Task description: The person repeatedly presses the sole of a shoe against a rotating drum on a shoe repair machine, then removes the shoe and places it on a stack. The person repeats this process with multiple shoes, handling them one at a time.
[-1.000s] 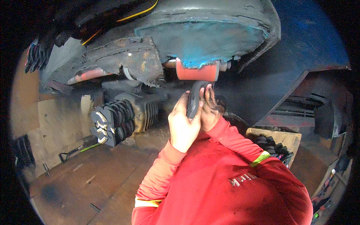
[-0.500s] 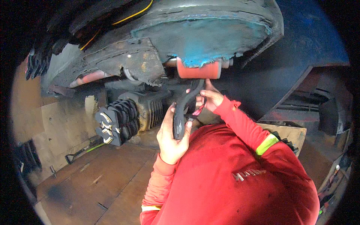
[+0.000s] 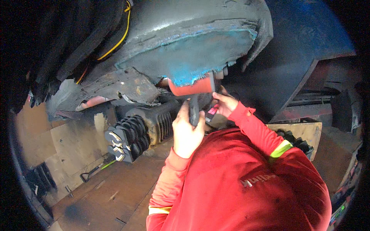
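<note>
A black shoe sole (image 3: 195,109) is tipped end-on towards me, just under an orange-red sanding drum (image 3: 192,87). My left hand (image 3: 187,129) grips its near end, fingers on one side and thumb on the other. My right hand (image 3: 225,103) is closed at the sole's far right side, its fingertips close below the drum's right end. The sole's far end seems to touch the drum's underside, but shadow and my fingers partly hide the contact. A small pink-and-white piece (image 3: 211,111) shows between my hands. Above the drum hangs a dust-covered hood (image 3: 189,57) with a ragged blue cloth edge.
Left of my hands is a dusty ribbed motor (image 3: 158,124), with a stack of black soles (image 3: 122,143) beside it. Dark soles or strips (image 3: 77,50) hang at upper left near a yellow cord (image 3: 117,44). A box (image 3: 317,134) of dark pieces stands at right.
The sole has swung from a long side-on view to a foreshortened one, and my left hand has moved up towards the drum. The whole view has shifted slightly.
</note>
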Available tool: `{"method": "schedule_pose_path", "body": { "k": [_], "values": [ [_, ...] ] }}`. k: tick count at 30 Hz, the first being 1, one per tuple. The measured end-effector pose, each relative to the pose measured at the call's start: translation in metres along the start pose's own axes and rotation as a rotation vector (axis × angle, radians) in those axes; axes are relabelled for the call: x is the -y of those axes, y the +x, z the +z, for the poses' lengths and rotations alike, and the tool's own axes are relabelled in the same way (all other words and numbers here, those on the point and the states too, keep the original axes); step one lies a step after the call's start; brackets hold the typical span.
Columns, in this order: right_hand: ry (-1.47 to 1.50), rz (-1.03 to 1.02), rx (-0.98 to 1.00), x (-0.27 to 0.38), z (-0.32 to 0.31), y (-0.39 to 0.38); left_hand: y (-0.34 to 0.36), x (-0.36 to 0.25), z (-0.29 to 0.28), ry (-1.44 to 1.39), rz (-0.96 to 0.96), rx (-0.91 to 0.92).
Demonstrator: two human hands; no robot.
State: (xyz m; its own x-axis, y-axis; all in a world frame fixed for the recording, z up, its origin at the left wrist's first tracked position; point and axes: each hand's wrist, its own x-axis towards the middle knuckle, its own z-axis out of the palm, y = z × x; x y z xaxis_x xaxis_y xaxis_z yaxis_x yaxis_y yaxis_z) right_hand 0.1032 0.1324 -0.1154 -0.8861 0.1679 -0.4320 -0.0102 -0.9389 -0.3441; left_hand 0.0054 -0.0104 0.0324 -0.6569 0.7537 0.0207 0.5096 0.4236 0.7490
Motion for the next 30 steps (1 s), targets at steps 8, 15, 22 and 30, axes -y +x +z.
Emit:
{"method": "schedule_pose_path", "body": {
  "k": [8, 15, 22, 30],
  "values": [
    [0.010, 0.128, 0.121, 0.004, 0.039, -0.002, -0.032, -0.029, -0.035, 0.022, -0.146, -0.092],
    [-0.022, 0.060, 0.060, 0.009, 0.032, 0.002, -0.015, -0.027, -0.030, 0.031, -0.154, -0.017],
    [-0.009, 0.183, 0.040, -0.006, 0.060, -0.010, -0.047, -0.047, -0.069, -0.031, -0.286, -0.031],
    [0.005, 0.179, 0.127, 0.007, 0.061, -0.005, -0.026, -0.049, -0.063, -0.008, -0.205, 0.000]
  ]
}}
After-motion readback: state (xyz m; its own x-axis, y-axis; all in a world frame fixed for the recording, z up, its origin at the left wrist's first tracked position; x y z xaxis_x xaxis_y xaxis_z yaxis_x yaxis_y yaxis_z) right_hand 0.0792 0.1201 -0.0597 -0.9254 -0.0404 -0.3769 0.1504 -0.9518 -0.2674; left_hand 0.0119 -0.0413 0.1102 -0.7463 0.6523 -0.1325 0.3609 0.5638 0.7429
